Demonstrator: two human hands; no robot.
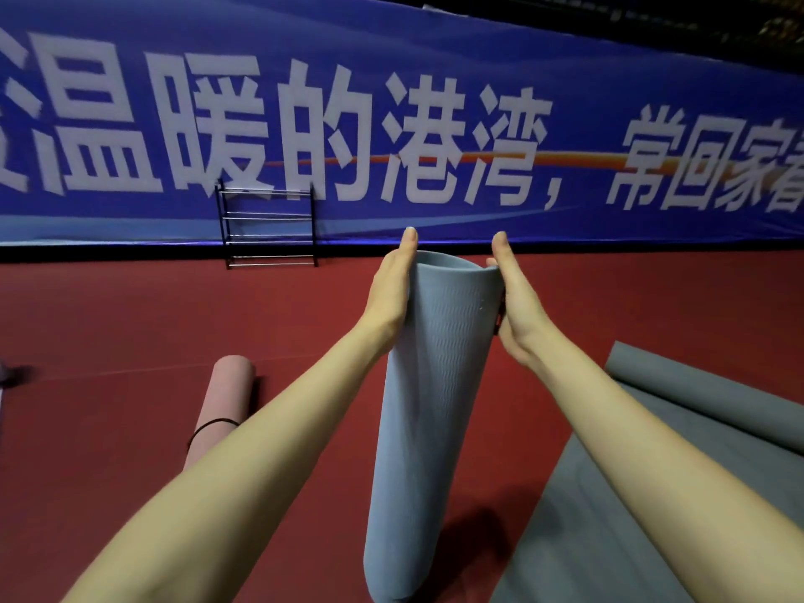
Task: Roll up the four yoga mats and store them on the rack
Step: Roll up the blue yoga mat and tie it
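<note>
Ok: red floor [130, 324], blue banner [435, 58] behind, one black rack [267, 228] against it. Right of rack, nearer: blue-grey rolled mat [430, 406] upright; left hand [391, 289] flat, fingers straight, pressing its top; right hand [515, 306] on opposite side, grip unclear. Three mats: also pink rolled mat [219, 402] before rack, grey mat [652, 450] spread far right.

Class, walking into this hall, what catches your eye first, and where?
The huge blue banner with white characters spans the back wall. Centre front, the left hand and right hand press a rolled blue-grey mat nearly upright between them. A pink rolled mat lies on the floor, left.
</note>
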